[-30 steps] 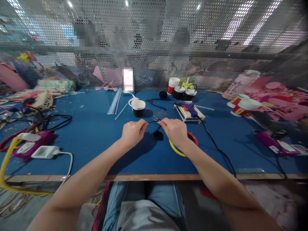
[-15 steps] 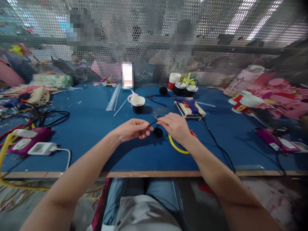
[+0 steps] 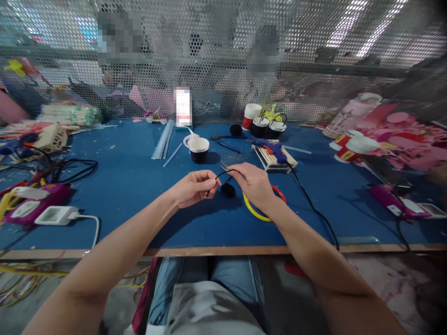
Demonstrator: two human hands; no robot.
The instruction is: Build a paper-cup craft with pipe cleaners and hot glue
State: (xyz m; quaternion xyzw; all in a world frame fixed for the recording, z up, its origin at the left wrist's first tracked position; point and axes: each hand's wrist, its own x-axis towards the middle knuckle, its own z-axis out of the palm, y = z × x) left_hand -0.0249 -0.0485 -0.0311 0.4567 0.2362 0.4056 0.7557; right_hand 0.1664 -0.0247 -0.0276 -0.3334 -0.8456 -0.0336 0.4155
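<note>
Over the blue table (image 3: 132,186), my left hand (image 3: 193,187) and my right hand (image 3: 254,184) pinch the two ends of a thin black wire (image 3: 223,174), which arches between them. The fingers of both hands are curled closed on it. A small black pom-pom (image 3: 228,189) lies on the table just below the wire, between the hands. A yellow and red ring (image 3: 260,208) lies under my right wrist, partly hidden by it.
A black paper cup (image 3: 199,150) stands behind the hands. A blue glue gun (image 3: 274,150) rests on a stack of wooden sticks, its black cord trailing to the front edge. More cups (image 3: 260,125) stand by the mesh screen. Power strips and cables (image 3: 52,214) lie left.
The wire went from nearly straight between my hands to bent in an arch. My left hand turned palm-up and both hands drew slightly closer to me.
</note>
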